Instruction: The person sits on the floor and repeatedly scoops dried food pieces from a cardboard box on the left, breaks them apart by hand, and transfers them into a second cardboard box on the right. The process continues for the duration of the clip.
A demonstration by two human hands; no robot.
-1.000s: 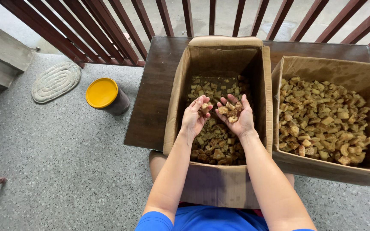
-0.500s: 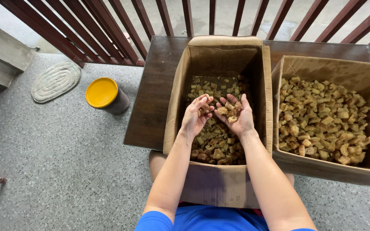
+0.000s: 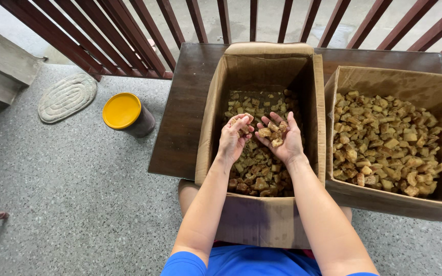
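Hands hover over a tall cardboard box (image 3: 262, 71) of brown chunks (image 3: 254, 171): left hand (image 3: 234, 138) curled around pieces, right hand (image 3: 281, 139) open, cupping several.

- We see the tall walls of the middle box (image 3: 208, 117) hemming both hands; only its open top gives passage.
- The right box (image 3: 384, 202) stands just beside it.
- Bare desk (image 3: 180, 128) lies open leftward; railing (image 3: 129, 36) blocks behind.
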